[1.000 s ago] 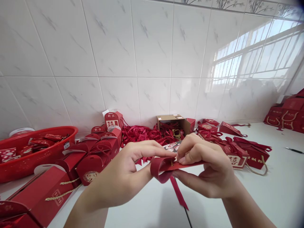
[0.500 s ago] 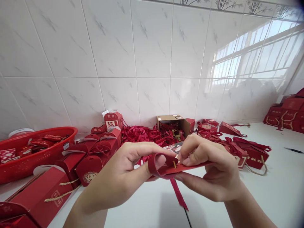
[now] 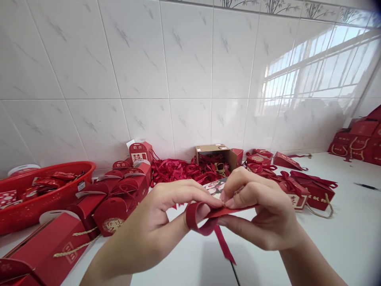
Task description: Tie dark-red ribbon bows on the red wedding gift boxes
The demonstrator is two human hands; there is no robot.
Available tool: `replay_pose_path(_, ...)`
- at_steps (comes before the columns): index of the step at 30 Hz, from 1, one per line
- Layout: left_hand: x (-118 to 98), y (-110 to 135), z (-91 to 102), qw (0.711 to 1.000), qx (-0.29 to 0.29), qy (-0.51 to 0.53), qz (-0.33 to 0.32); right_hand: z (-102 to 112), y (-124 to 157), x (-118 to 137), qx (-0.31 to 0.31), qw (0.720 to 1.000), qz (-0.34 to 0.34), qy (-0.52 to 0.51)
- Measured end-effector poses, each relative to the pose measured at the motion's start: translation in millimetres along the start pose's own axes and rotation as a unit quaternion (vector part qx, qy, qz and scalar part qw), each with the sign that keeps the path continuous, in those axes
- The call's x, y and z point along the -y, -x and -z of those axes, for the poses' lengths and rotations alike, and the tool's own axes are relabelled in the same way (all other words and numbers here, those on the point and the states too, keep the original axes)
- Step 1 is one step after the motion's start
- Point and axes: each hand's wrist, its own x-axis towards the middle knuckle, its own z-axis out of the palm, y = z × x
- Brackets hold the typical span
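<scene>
Above the front of the white table, my left hand is closed on a wide red ribbon, which curls in a loop around its thumb tip. My right hand pinches a flat red card piece between thumb and fingers. The fingertips of both hands meet at the card's upper face, hiding what lies under them. A ribbon tail hangs below the card. Behind the fingers a printed picture surface partly shows; whether it joins the card I cannot tell.
Several red gift boxes and a red plastic basin with small packets stand left. A ribbon heap and an open cardboard box lie by the tiled wall. More red boxes and a pen are at right.
My left fingers have moved right, onto the spot where a small gold-coloured piece stuck up from the card; it is now covered. The ribbon loop has dropped slightly.
</scene>
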Motion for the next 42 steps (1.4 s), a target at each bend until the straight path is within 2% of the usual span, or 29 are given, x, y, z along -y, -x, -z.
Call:
replay_pose_path(5,3.5,2.9,1.2,0.999,-0.02,0.043,0.002,4.1,1.1,-3.0,-0.018,1.0,0.001,-0.009)
replay_pose_path(14,1.7,-2.0,-5.8,0.998,-0.03,0.042,-0.037,3.6,0.8,-2.3,0.004,0.999,0.035,0.019)
replay_pose_path(20,5.6,-1.7,-5.7,0.997,-0.005,0.073,-0.01,4.4,0.2,-1.5,0.013,0.997,0.051,0.063)
replay_pose_path(24,3.9,0.2,-2.4,0.998,-0.018,0.057,-0.025,3.9,-0.2,-2.7,-0.006,0.995,0.051,0.083)
replay_pose_path(33,-0.3,1.2,-3.9,0.997,-0.071,-0.007,-0.04,-2.3,0.6,-4.4,-0.051,0.997,0.029,0.059)
replay_pose_path(42,-3.8,2.5,-8.8,0.996,-0.078,0.053,-0.011,-4.4,0.4,-4.1,-0.056,0.997,0.025,0.037)
